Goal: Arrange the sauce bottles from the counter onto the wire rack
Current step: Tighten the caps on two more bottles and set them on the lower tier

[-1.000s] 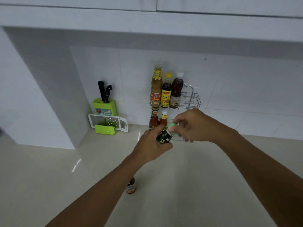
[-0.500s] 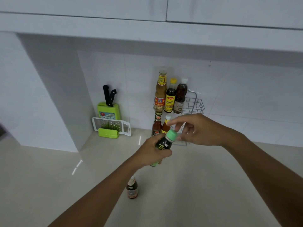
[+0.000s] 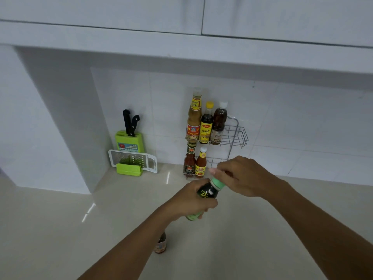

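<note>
Since half a second ago, right hand (image 3: 244, 176) has closed its fingers onto the pale green cap of the dark bottle; before that they were spread just above it. Left hand's grip unchanged.

Nearest: small dark-glass bottle with a pale label (image 3: 160, 243) stands upright on the glossy cream table (image 3: 60, 229), partly hidden behind the left forearm.

Mid: left hand (image 3: 191, 201) is wrapped firmly around the body of the dark sauce bottle with green label and pale green cap (image 3: 210, 191). Bottle is held above the table, tilted, cap toward upper right. Right hand pinches the cap, fingers curled over it.

Far: grey two-tier wire rack (image 3: 238, 136) sits against the white tiled wall. Upper tier holds three bottles side by side: tall brown-sauce bottle with yellow neck label (image 3: 194, 116), dark bottle with yellow cap (image 3: 206, 123), brown bottle with white cap (image 3: 219, 123); right part of this tier is bare wire. Lower tier holds two red chilli-sauce bottles, one with dark cap (image 3: 189, 160), one with white cap (image 3: 201, 162).

Far left: green knife block with two black-handled knives (image 3: 129, 138), and a white grater with green base (image 3: 133, 161) leaning in front of it.
</note>
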